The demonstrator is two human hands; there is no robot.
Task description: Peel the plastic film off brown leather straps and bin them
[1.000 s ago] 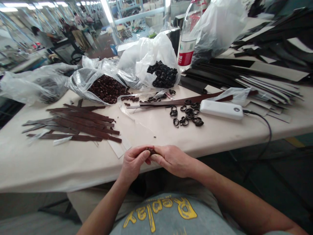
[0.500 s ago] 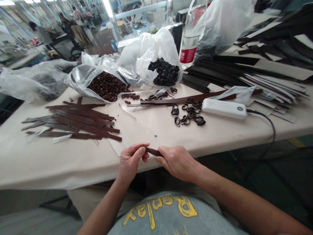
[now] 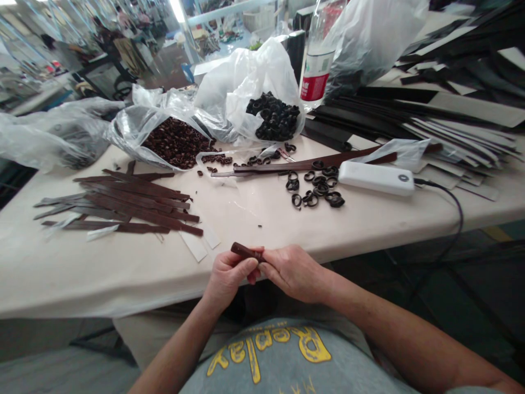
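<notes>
Just over the table's front edge, my left hand (image 3: 228, 274) pinches a dark brown strap (image 3: 243, 250) between thumb and fingers. One end of the strap sticks out past the left fingers, pointing up and left. My right hand (image 3: 293, 272) is closed on the same strap, its thumb and fingertips almost touching the left ones. What lies between the fingers is mostly hidden. Beyond the left hand rests a pile of flat brown straps (image 3: 135, 202). Loose black loops (image 3: 320, 189) lie on the table ahead of the right hand.
Plastic bags hold small brown loops (image 3: 176, 143) and black loops (image 3: 274, 115) at the back. To the right are a white corded device (image 3: 375, 178), long brown strips (image 3: 303, 164) and stacked black strips (image 3: 369, 117). A bottle (image 3: 315, 82) stands behind. People sit in the background.
My left hand has slid right along the strap up to my right hand, so a strap end now shows beyond the left fingers. The right hand has hardly moved.
</notes>
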